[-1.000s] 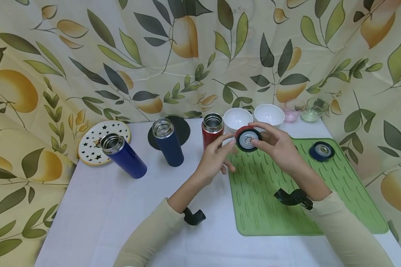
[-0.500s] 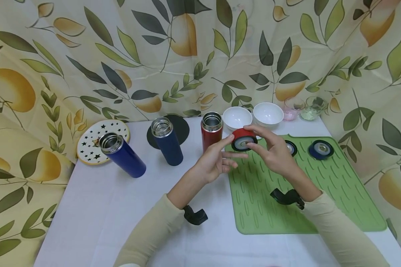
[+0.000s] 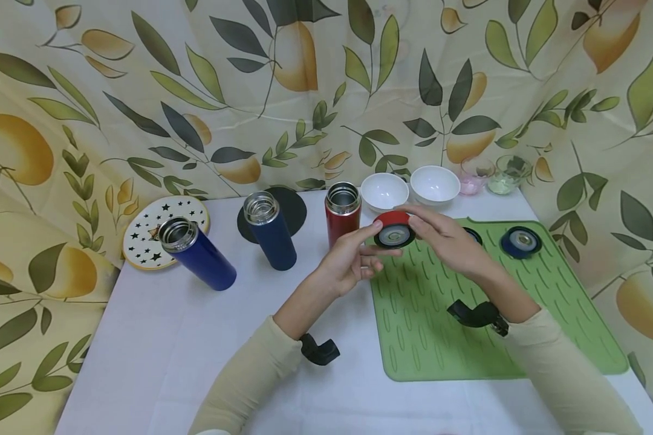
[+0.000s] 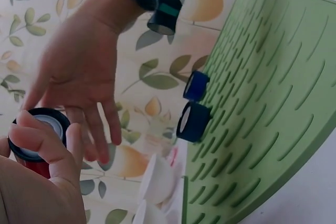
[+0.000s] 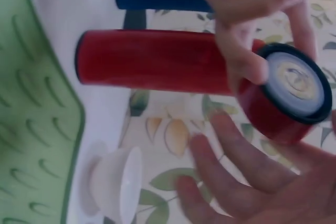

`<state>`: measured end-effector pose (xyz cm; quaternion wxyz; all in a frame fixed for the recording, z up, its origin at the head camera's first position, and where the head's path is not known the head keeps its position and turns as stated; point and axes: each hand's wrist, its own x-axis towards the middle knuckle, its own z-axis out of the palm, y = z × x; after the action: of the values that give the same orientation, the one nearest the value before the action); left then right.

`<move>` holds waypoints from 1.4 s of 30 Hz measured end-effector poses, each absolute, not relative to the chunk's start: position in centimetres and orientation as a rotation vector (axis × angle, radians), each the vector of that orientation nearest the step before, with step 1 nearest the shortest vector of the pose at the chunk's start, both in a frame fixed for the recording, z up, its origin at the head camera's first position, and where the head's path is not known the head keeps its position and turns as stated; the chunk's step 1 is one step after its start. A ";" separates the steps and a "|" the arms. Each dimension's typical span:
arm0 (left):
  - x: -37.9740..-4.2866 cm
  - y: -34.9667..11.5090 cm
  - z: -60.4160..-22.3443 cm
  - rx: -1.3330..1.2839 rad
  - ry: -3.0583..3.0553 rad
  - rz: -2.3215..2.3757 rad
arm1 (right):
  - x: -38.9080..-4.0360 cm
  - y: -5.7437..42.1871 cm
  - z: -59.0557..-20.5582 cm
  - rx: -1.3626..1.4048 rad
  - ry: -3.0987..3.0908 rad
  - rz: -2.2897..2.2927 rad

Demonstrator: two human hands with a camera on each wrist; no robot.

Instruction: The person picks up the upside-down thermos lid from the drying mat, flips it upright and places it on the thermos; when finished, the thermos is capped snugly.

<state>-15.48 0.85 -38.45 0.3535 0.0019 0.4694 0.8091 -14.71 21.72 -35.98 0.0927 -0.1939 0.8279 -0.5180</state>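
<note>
Above the green mat, head view:
Landmark: the green mat (image 3: 468,314) lies on the white table (image 3: 158,338).
Lid: a red lid (image 3: 394,229) is held in the air over the mat's far left corner, its grey underside tipped toward the camera.
Left hand: the left hand (image 3: 354,260) pinches the lid's left edge with thumb and fingertips.
Right hand: the right hand (image 3: 446,241) has its fingers curled on the lid's right side.
Red flask: the open red flask (image 3: 343,219) stands just left of the mat's far left corner, close beside the lid.
Other flasks: two blue flasks (image 3: 269,232) (image 3: 196,254) stand open farther left of the mat.
Loose lids: a blue lid (image 3: 520,243) lies on the mat's far right part; another is mostly hidden behind the right hand.
Bowls: two white bowls (image 3: 383,190) (image 3: 434,183) sit just beyond the mat.

Left wrist view:
Grip: the fingers (image 4: 39,142) close on the lid (image 4: 37,137); the right hand (image 4: 79,77) spreads loosely behind it, so how firmly it grips I cannot tell here.

Right wrist view:
Lid: the lid (image 5: 286,95) sits just beside the flask (image 5: 152,61) mouth, not on it.

Doing it well: turn the lid's underside down, keep it level and centred over the flask mouth, and steady the flask so it cannot tip.
</note>
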 end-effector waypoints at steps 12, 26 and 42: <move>-15.3 0.5 -38.3 0.115 1.453 2.087 | -15.8 21.3 -34.5 -0.543 2.271 -1.521; -11.8 -3.3 -35.5 0.507 2.636 2.275 | -16.4 17.5 -31.2 -0.863 2.554 -1.706; -17.1 -2.9 -44.8 0.420 2.697 2.115 | -19.0 13.3 -32.7 -1.037 2.513 -1.735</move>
<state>-17.13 -2.88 -44.84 -0.1548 0.1202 0.7716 0.6051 -18.97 13.27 -32.67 -0.0416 -0.3212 0.7785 -0.5376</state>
